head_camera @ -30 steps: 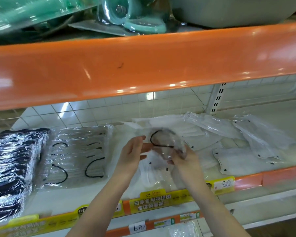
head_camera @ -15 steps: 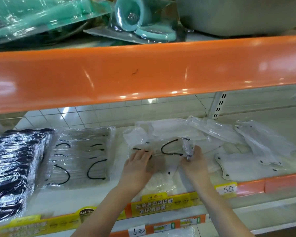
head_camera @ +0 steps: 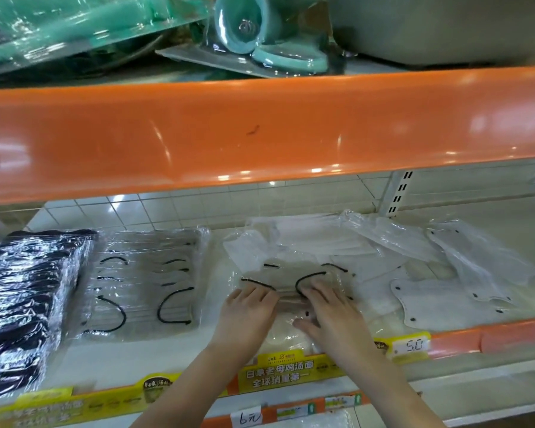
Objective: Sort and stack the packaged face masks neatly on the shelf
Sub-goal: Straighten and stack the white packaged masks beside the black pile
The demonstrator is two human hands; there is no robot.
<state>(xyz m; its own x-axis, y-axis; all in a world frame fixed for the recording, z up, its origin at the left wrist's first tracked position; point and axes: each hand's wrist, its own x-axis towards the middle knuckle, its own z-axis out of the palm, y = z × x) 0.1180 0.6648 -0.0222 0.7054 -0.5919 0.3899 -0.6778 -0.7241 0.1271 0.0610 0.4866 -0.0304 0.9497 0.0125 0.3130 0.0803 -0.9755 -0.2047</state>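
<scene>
left hand (head_camera: 249,313), right hand (head_camera: 331,316), fingers flat

Single head view, close, facing forward and down into lower shelf (head_camera: 111,359) beneath orange ledge (head_camera: 260,134).

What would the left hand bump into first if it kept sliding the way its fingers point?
Probably the black ear loop of the clear mask pack under the left hand, then the white masks behind; depth is unclear.

Black mask stack (head_camera: 22,304) cut off left.
</scene>
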